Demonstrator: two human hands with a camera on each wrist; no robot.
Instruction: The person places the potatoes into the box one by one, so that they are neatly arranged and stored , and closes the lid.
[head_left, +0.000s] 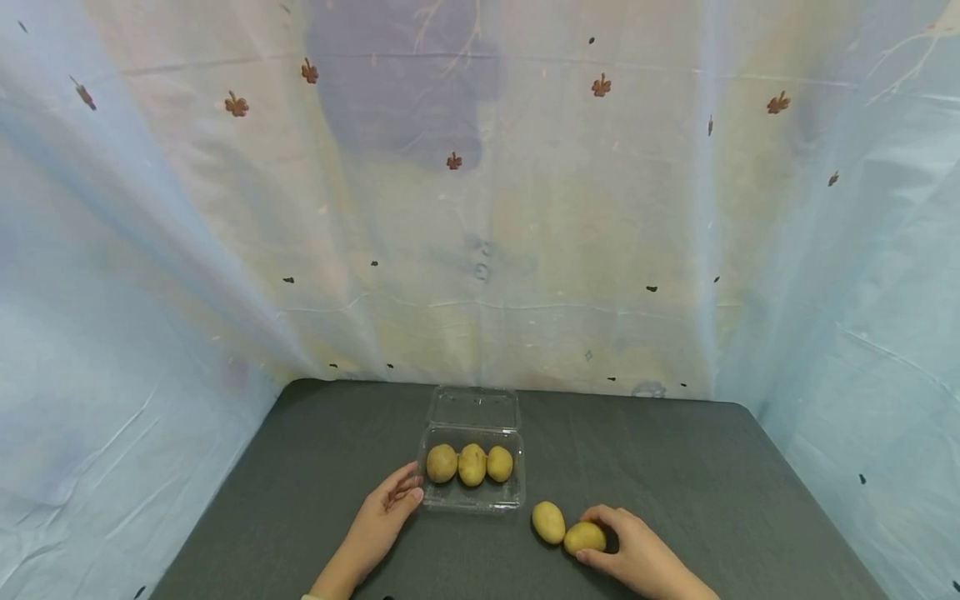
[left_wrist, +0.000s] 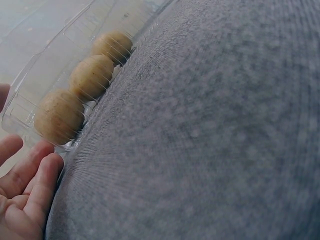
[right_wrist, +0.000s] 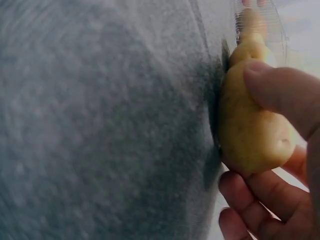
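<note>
Three potatoes [head_left: 472, 465] sit in a row inside a clear plastic clamshell box [head_left: 472, 503], whose lid [head_left: 475, 410] is folded back. At the box's left side is my left hand [head_left: 382, 517], its relaxed fingertips and thumb right at the wall. The left wrist view shows those fingers [left_wrist: 42, 187] beside the box's lower edge. With thumb and fingers, my right hand [head_left: 632, 550] grips a yellow potato [head_left: 584, 538] low at the table. Just left of it, close against it, lies another loose potato [head_left: 548, 522].
A dark grey cloth-covered table [head_left: 337, 450] lies under everything. Behind it hangs a pale patterned curtain [head_left: 540, 208], and similar sheets [head_left: 862, 333] close in both sides.
</note>
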